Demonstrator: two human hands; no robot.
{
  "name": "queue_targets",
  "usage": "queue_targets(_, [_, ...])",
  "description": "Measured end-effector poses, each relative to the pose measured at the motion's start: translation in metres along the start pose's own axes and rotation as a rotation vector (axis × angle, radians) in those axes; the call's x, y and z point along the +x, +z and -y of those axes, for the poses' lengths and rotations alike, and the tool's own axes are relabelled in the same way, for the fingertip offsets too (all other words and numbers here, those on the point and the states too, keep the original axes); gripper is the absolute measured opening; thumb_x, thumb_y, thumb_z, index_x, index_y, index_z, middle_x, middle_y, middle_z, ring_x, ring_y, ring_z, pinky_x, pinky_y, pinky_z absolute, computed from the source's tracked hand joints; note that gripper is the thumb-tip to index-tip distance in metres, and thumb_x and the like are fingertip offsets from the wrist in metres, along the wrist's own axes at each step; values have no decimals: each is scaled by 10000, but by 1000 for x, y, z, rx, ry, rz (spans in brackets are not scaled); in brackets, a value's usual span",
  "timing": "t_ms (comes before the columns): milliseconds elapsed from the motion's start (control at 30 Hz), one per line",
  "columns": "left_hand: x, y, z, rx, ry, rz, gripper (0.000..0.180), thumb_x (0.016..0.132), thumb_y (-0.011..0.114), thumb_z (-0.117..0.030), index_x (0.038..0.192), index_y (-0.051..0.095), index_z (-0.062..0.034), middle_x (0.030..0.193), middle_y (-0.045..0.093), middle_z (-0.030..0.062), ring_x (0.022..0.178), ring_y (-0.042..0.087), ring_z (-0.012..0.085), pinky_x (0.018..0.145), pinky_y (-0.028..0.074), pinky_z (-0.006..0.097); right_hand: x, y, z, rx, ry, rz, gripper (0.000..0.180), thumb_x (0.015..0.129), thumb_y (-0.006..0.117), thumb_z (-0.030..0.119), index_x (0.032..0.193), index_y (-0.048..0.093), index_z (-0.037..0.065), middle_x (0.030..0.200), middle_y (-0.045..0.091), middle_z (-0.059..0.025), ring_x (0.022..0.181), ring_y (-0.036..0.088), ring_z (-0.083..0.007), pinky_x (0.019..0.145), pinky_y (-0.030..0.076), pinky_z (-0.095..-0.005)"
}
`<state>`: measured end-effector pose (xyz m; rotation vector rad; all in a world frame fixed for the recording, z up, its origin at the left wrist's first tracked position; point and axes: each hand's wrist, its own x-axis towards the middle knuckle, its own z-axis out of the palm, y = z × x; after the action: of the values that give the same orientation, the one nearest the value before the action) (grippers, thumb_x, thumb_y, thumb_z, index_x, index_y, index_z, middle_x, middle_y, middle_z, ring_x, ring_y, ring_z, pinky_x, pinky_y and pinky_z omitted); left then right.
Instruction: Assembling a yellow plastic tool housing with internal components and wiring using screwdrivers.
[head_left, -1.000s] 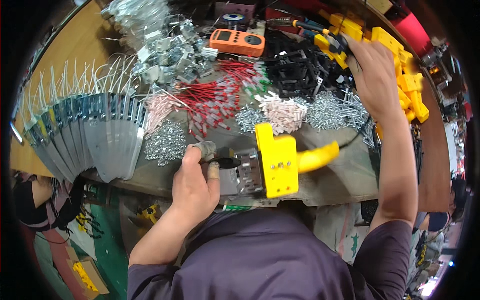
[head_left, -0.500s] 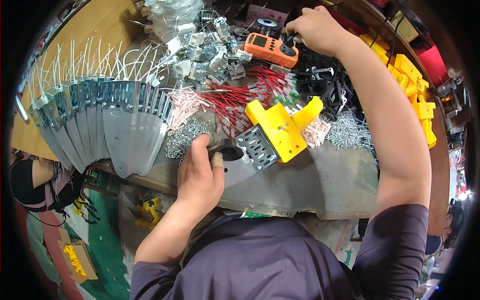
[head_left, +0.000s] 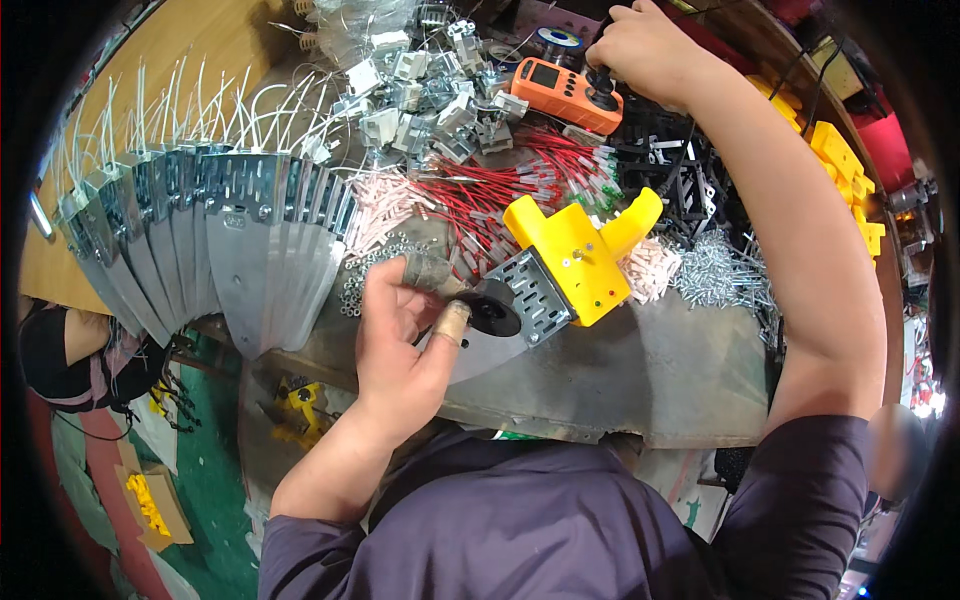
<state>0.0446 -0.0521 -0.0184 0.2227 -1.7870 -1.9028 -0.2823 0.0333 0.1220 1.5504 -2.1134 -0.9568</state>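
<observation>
Yellow tool (head_left: 574,266) sits in left fingers (head_left: 428,272); stacked blade (head_left: 240,283) shows illegible mark (head_left: 235,219)

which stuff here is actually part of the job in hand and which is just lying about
Apparently in use:
yellow-handled assembly, held by the left hand
orange meter and black plug, at the right hand

Apparently just lying about:
grey blades
red wires
cardboard box
</observation>
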Motion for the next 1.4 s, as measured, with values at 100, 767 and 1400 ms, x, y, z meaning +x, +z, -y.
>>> queue_targets(100, [-1,1,0,-71,-58,6,461,879,529,102,1266,303,-4,1148,539,130,1045,582,177,847,493,291,-1,5,4,-30,-33,-3,119,790,589,221,796,708,211,813,675,-5,940,568,-205,825,384,-416])
queue_targets(767, [14,13,-25,-319,-140,68,422,849,547,101,1204,360,-30,1103,520,89,996,578,166,805,553,317,-56,-34,79,1433,-68,-357,238,944,575,185,1126,605,35,920,638,-79,937,586,-186,859,450,-330])
queue_targets(1400, [-1,27,-4,887,344,322,578,635,833,-120,1112,521,-26,1285,466,184,1183,453,392,984,413,462,-165,16,113,2451,235,-216,378,830,724,109,1168,577,23,1085,639,-55,1024,613,-130,902,498,-272])
